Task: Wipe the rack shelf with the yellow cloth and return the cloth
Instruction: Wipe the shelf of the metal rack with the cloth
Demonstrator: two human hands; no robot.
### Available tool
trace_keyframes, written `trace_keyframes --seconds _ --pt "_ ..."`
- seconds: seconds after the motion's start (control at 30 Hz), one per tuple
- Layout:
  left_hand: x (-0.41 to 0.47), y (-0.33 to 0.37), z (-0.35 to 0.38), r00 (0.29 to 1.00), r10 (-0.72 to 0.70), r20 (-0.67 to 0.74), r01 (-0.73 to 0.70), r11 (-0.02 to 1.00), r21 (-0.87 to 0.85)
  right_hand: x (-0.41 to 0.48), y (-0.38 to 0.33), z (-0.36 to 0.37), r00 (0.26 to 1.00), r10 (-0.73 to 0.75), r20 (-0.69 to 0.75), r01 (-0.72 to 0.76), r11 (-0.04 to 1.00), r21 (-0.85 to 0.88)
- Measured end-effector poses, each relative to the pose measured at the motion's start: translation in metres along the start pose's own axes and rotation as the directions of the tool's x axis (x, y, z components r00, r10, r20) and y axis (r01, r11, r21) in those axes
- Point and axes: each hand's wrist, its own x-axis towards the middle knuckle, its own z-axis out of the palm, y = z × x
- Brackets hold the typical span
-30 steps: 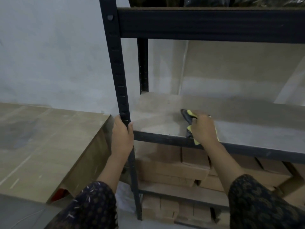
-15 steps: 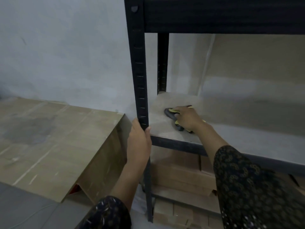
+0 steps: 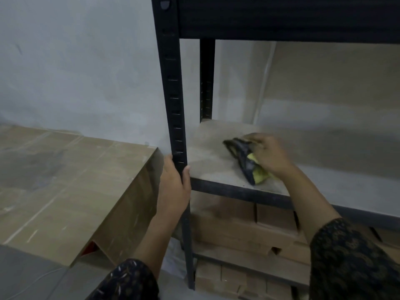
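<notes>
nearest the camera, two dark patterned sleeves [image 3: 355, 263] enter from the bottom edge, both cut off by the frame. the left hand [image 3: 174, 187] is wrapped around the black front upright [image 3: 173, 87] of the rack, fingers curled behind the post and thumb on its right face, just where the shelf's front rail [image 3: 238, 192] meets it. left of the upright, a large flattened cardboard sheet [image 3: 65, 180] lies sloped, with a small red patch showing under its near edge; what that patch is cannot be made out. below the front rail, stacked cardboard boxes [image 3: 244, 226] fill the lower levels, partly blocked by the right forearm.

beyond the rail, the right hand [image 3: 270, 154] presses down on the yellow cloth [image 3: 249, 163], fingers closed over it; the cloth is bunched, dark on its left side and yellow near the wrist, lying on the dusty grey rack shelf [image 3: 212, 148] right of the upright and close to the front rail. much of the cloth is hidden under the hand. behind, a rear upright [image 3: 207, 79] stands against the pale wall [image 3: 75, 61]. an upper shelf beam [image 3: 281, 18] crosses the top, its contents out of view.
</notes>
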Motion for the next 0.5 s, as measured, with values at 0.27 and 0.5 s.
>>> trace_keyframes --seconds 0.27,0.5 --pt "0.001 -0.017 0.019 1.000 -0.010 0.020 0.012 0.997 -0.078 0.071 0.030 0.043 0.903 0.372 -0.214 -0.424 0.850 -0.312" --pt "0.002 -0.019 0.024 0.997 -0.081 -0.015 0.079 0.993 -0.084 0.103 -0.012 0.084 0.977 0.211 -0.019 -0.212 0.969 -0.126"
